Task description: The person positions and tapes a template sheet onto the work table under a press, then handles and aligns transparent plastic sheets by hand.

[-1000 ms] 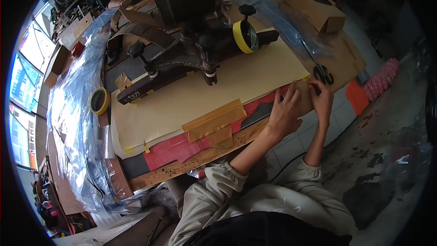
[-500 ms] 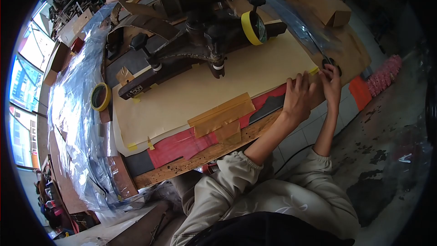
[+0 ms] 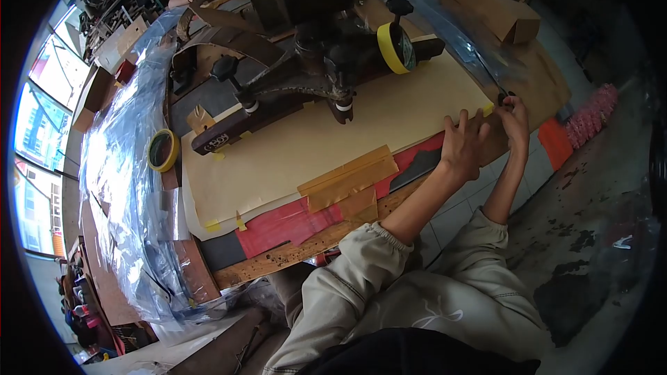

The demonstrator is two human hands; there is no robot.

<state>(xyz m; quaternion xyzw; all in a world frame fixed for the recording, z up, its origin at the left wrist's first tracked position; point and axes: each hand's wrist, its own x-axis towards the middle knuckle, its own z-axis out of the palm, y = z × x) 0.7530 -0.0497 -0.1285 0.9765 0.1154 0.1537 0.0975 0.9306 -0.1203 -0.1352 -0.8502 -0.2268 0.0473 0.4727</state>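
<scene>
My left hand [image 3: 462, 146] rests at the right part of the front edge of a long cream sheet [image 3: 299, 153], its fingers apart and pressing down. Beside it, my right hand [image 3: 514, 125] is closed, fingertips bunched near a yellow tape piece [image 3: 488, 109] on the sheet's corner. Dark scissors [image 3: 506, 96] are partly covered by its fingers; what the fingertips hold is hidden. Under the sheet's front edge lie red material [image 3: 288, 226] and dark material [image 3: 222, 251]. Wide brown tape [image 3: 347, 179] crosses from sheet to red material.
A black clamp frame [image 3: 299, 85] with a bar stands over the sheet. One yellow tape roll [image 3: 396, 48] hangs on its knob; another [image 3: 163, 151] lies at left. A cardboard box [image 3: 490, 10], clear plastic [image 3: 125, 187] and a pink duster [image 3: 590, 116] surround the wooden table edge [image 3: 278, 258].
The view has shifted, so the table appears farther right. My right hand has moved up over the scissors' handles. My left hand stays at the sheet's edge, its fingers more spread.
</scene>
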